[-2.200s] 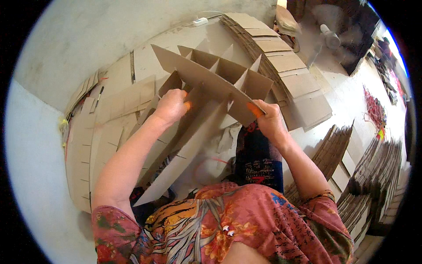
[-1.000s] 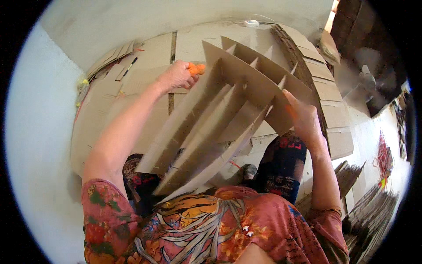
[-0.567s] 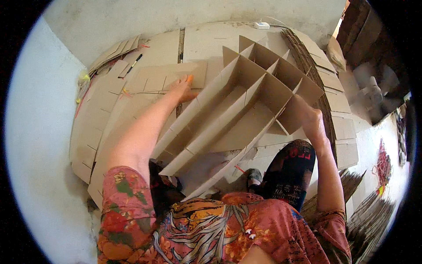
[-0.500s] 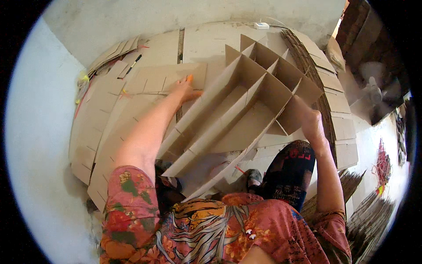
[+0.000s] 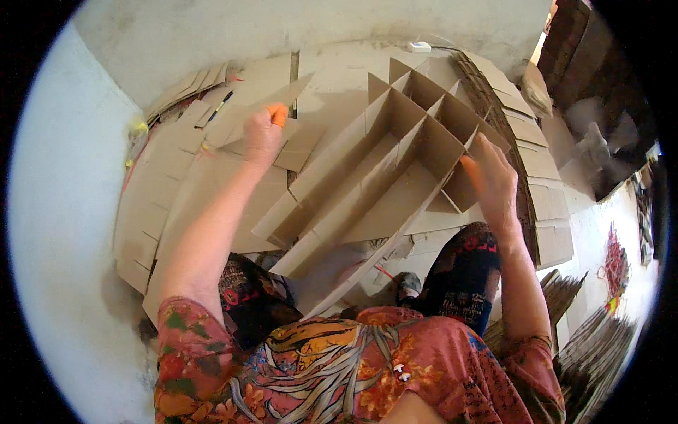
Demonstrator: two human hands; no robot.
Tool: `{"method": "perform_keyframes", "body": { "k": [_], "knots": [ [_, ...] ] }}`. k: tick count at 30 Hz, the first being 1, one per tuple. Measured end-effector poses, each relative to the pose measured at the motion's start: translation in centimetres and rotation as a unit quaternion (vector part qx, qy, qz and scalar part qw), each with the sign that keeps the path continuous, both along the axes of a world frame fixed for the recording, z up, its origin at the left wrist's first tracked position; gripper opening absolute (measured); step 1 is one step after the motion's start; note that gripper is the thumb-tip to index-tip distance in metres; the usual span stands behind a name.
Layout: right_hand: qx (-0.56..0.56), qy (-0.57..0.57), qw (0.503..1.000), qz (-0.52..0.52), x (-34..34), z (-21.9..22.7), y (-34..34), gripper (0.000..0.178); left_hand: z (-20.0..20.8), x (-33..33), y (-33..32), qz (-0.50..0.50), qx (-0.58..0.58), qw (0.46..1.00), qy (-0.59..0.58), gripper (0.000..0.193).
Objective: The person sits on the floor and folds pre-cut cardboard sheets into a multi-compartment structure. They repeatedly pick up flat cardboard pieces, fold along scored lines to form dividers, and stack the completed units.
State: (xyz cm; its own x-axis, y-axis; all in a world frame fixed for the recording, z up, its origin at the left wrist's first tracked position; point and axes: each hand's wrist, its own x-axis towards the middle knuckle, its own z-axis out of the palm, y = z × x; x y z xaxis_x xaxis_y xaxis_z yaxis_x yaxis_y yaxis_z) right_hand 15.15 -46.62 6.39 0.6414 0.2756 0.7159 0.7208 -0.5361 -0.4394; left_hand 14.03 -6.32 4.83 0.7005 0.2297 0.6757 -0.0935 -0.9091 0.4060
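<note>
A cardboard divider grid [image 5: 409,162] of interlocked slotted strips leans at a slant before me, long open cells toward my lap and small square cells at its far right end. My right hand [image 5: 493,177] is at its right edge, thumb and fingers apart around a panel corner; an orange cover is on the thumb. Left of the grid, my left hand [image 5: 265,134] is closed on a loose cardboard strip [image 5: 288,93], raised and tilted. A finger of that hand also wears an orange cover. Another slotted cardboard piece [image 5: 300,147] lies below it.
Flat slotted cardboard sheets [image 5: 152,205] spread at the left, with a black-and-yellow pen [image 5: 220,106] on them. A long stack of cardboard strips [image 5: 526,169] stands on the right. A fan [image 5: 593,145], red ties [image 5: 616,261] and a small white box [image 5: 419,47] sit farther out.
My left hand has come up and left, lifting a cardboard strip off the pile. My right hand has shifted slightly, its thumb now in front of the grid's corner. The grid barely moved.
</note>
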Motion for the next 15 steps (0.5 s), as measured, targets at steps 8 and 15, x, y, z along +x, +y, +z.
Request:
{"method": "perform_keyframes", "body": {
  "k": [8,15],
  "knots": [
    [0.330,0.450,0.799,0.225,-2.8,4.6,5.6,0.033,5.7,-8.4,-14.3,-0.331,0.154,0.922,-0.127,0.040],
    [0.330,0.237,0.912,0.050,-4.9,5.9,0.3,0.020,5.3,-2.6,-11.1,-0.238,-0.133,0.961,0.039,0.050]
  ]
}}
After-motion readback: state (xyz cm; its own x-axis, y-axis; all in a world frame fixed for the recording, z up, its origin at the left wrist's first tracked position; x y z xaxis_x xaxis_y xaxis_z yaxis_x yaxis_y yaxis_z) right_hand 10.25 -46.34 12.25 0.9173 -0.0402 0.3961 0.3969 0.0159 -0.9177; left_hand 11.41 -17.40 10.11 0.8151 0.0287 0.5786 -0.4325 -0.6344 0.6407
